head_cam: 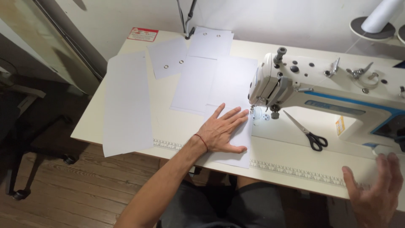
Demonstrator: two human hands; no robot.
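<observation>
Several white sheets (126,101) cover the cream table (295,162) over wooden floor (84,190).

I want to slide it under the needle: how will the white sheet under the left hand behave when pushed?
The white sheet lies flat and thin under the left hand, so it is probably light and floppy. On the smooth table it likely slides easily, but may buckle.

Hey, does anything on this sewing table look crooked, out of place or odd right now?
One thing: the long white fabric panel at the table's left end hangs past the front edge. The scissors lie flat and the left hand rests flat on a panel.
</observation>
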